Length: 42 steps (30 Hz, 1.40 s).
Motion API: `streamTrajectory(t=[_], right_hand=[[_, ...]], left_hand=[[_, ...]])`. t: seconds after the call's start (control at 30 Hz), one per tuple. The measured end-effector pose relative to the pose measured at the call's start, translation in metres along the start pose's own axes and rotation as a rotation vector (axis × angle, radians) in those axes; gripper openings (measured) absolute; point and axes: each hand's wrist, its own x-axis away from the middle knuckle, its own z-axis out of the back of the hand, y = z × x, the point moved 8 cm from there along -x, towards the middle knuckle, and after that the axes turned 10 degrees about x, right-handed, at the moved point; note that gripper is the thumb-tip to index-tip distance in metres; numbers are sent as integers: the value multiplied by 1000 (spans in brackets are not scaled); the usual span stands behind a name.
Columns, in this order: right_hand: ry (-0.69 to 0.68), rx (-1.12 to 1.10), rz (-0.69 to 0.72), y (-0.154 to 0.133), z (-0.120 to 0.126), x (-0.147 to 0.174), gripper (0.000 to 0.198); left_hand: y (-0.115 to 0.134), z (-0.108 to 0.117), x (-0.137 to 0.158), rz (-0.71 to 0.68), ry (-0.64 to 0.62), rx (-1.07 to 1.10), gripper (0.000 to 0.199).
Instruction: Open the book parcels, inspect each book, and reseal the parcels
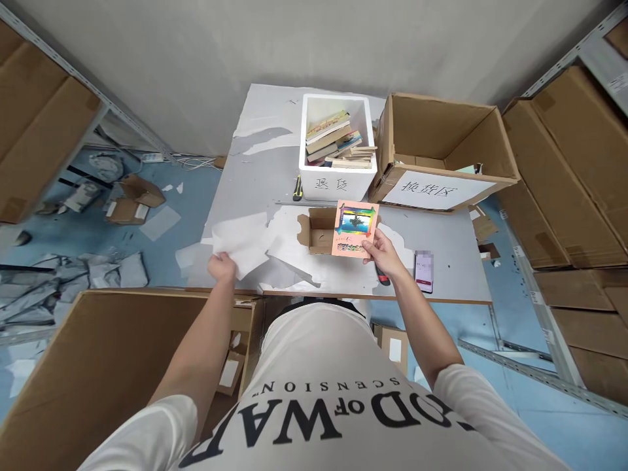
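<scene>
My right hand (380, 252) is closed on the lower right corner of a thin pink book (349, 245), whose cover has a rainbow-framed picture. The book is held above the table and hides the right part of a small opened cardboard box (321, 241). At the table's left, my left hand (222, 267) grips the near edge of a white sheet of paper (243, 239). A red-and-black tool (383, 276) lies partly hidden below my right hand. To the right of that hand, a phone (423, 271) rests on the table.
Behind the small box stand a white foam box (336, 183) with several books and a large cardboard box (441, 190). A yellow-and-black cutter (297, 188) lies beside the foam box. Another big carton (98, 366) stands below the table's front left edge. Shelves with cartons (583, 183) flank the right.
</scene>
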Motion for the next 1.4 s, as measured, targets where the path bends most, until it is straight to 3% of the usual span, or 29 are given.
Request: streamTrajectory(t=[0.07, 0.17, 0.23, 0.3, 0.33, 0.4, 0.47, 0.5, 0.6, 0.67, 0.73, 0.9, 1.07, 1.13, 1.23, 1.4], right_hand=[[-3, 5, 0, 4, 0, -2, 53], [-9, 19, -9, 8, -1, -3, 52], [-19, 28, -21, 9, -2, -3, 51], [-41, 32, -31, 10, -5, -1, 50], [-54, 35, -35, 10, -8, 1, 50], [-76, 40, -46, 10, -13, 4, 50], [-109, 45, -61, 10, -19, 7, 52], [-127, 46, -67, 11, -21, 9, 53], [-192, 42, -77, 14, -28, 17, 55], [-204, 19, -94, 20, -28, 22, 56], [-165, -39, -120, 29, -23, 28, 57], [102, -156, -156, 46, 2, 32, 47], [352, -75, -34, 10, 40, 5, 46], [321, -27, -12, -12, 44, -16, 44], [150, 79, -18, -41, 34, -47, 38], [-106, 227, -12, -64, 6, -79, 29]], left_hand=[[-23, -9, 3, 94, -45, -49, 23], [-31, -21, 17, 173, -67, -49, 48], [-13, -16, 26, 117, 17, -26, 68], [32, -12, 38, -121, 62, 80, 80], [64, -17, 49, -305, -15, 169, 83], [121, -43, 79, -532, -378, 346, 72], [165, -81, 121, -593, -867, 413, 64], [181, -94, 140, -598, -1028, 427, 63], [204, -122, 180, -567, -1309, 372, 53], [204, -132, 192, -525, -1374, 325, 44], [200, -134, 193, -464, -1359, 347, 39], [179, -123, 177, -222, -1239, 550, 46], [135, -111, 197, 9, -1328, 469, 45], [113, -109, 217, 81, -1363, 436, 42], [87, -110, 249, 173, -1376, 493, 37], [76, -113, 267, 241, -1339, 667, 37]])
